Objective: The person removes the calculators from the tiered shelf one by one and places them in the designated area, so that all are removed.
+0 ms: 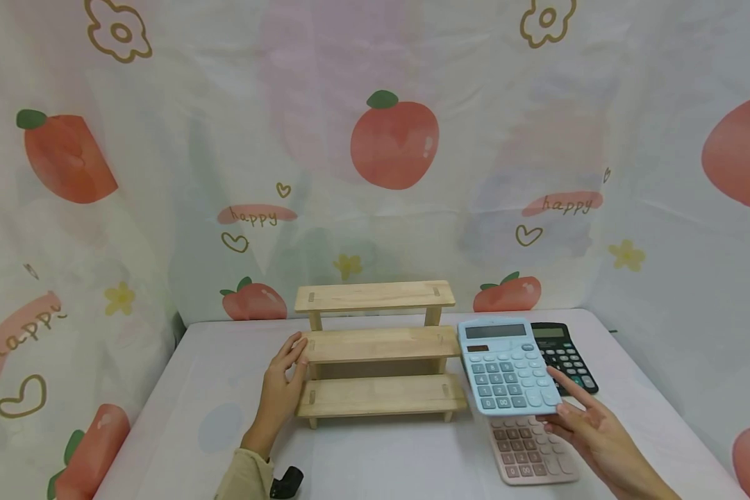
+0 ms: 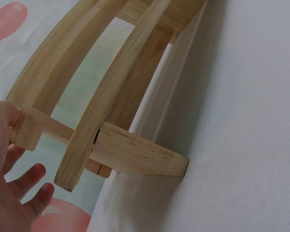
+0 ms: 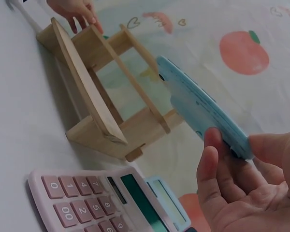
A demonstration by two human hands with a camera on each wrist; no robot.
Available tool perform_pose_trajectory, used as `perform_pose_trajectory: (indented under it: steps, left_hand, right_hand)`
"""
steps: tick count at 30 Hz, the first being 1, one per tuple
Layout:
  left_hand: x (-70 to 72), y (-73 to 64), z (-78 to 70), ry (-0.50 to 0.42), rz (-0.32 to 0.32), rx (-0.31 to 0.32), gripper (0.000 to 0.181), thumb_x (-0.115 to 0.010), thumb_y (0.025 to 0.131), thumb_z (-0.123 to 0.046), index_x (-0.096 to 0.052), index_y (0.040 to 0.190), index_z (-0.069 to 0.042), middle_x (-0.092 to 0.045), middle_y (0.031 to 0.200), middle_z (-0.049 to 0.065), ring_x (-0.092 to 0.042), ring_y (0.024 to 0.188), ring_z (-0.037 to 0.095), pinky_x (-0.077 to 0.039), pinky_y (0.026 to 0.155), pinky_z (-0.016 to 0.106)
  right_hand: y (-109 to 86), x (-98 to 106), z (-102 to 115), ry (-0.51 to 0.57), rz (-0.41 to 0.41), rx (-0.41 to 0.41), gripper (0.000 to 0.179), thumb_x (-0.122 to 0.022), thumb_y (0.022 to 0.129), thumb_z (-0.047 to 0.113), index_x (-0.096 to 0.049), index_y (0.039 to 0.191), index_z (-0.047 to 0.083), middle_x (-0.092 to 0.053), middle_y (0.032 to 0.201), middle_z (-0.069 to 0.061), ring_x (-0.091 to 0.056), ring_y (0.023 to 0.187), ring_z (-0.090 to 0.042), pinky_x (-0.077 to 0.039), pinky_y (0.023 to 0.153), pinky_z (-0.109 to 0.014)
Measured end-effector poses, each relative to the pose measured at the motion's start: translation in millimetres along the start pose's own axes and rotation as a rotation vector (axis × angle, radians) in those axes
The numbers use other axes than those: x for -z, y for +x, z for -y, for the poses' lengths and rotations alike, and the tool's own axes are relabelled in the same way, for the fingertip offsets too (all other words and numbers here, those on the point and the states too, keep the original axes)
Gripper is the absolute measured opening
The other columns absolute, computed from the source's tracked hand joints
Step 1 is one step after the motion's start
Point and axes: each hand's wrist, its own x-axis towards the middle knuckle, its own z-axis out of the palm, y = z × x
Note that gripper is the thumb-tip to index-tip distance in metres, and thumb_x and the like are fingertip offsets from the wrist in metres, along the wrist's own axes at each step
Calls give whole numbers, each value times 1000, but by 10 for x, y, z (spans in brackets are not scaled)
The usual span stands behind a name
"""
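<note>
A light blue calculator (image 1: 506, 368) is tilted up at the right, keys toward the head camera. My right hand (image 1: 600, 437) pinches its lower right corner, thumb on one face and fingers on the other (image 3: 261, 179). A wooden rack with three stepped shelves (image 1: 375, 345) stands on the table to its left. At the rack's left end, my left hand (image 1: 281, 389) holds the middle shelf (image 2: 26, 137), with thumb and fingers on either side of the board's end. The other fingers of that hand spread loosely.
On the white table (image 1: 381, 458), a pink calculator (image 1: 528, 451) lies partly under the blue one in view. A black calculator (image 1: 569, 357) lies behind. Beyond the pink one shows another light blue calculator's display (image 3: 168, 200). A patterned cloth (image 1: 381, 236) hangs behind.
</note>
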Motion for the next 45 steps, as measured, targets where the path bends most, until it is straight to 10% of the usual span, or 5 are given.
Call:
perform_pose_trajectory:
  steps: [35, 45]
  left_hand:
    - [-1, 0, 15, -8, 4, 5, 40, -57, 104, -16, -58, 140, 0, -50, 154, 13, -50, 139, 39, -50, 101, 57]
    - [-5, -7, 18, -13, 5, 6, 40, -57, 103, -15, -58, 140, 1, -50, 155, 14, -50, 140, 39, -50, 102, 58]
  right_hand:
    - [-244, 489, -102, 166, 68, 43, 60, -24, 110, 0, -52, 140, 44, -63, 132, 23, -70, 111, -8, -58, 90, -22]
    - [-331, 610, -108, 90, -43, -53, 54, -31, 111, 7, -54, 132, 51, -66, 122, 24, -71, 104, -7, -59, 87, -22]
